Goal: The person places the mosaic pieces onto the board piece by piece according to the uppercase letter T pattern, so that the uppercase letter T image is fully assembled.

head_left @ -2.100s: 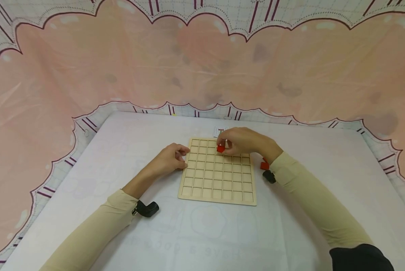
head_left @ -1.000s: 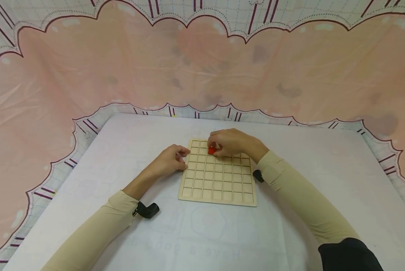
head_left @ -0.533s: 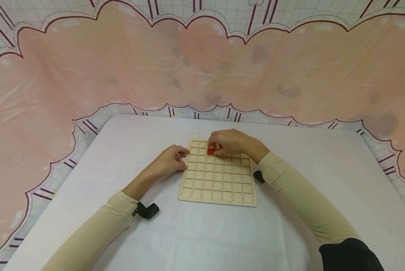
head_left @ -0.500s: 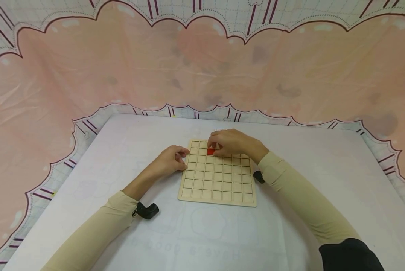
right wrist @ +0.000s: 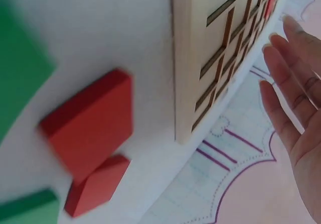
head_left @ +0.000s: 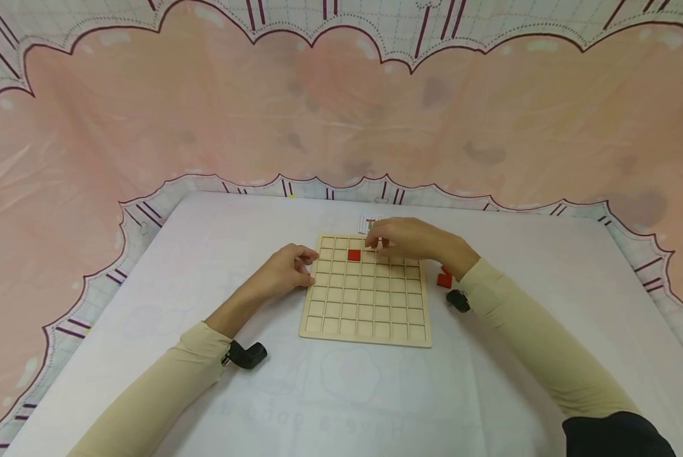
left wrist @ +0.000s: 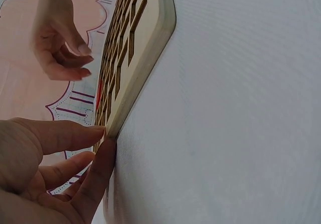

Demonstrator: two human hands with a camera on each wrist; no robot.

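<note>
Two of my hands are at a pale, square wooden board point(head_left: 365, 311) marked off into a grid of shallow cells. My left hand point(head_left: 284, 270) grips its left edge, the thumb nearer to me and the forefinger a little farther along. My right hand point(head_left: 412, 238) hangs above the board's far right part, the fingers loosely bent and apart, with nothing between them.

Just to the left of those right fingertips, and clear of them, a flat, bright red square tile point(head_left: 354, 255) sits in the board, second row from the far edge, third column from the left. Seen from my left fingers, it lies a short way in across the cells.

Just beyond my right fingers, past the board's far edge, a small white printed card point(head_left: 368, 223) lies on the white-covered table point(head_left: 227, 222), partly hidden by that hand.

Well back from my right fingertips, beside the wrist and off the board's right edge, lie a thick red square block point(right wrist: 90, 126) and a second red block point(right wrist: 99, 184); whether they touch or overlap, I can't tell. Farther still from those fingers are a blurred green block point(right wrist: 22, 68) and a smaller-looking green piece point(right wrist: 30, 209), both cut off by the right wrist view.
</note>
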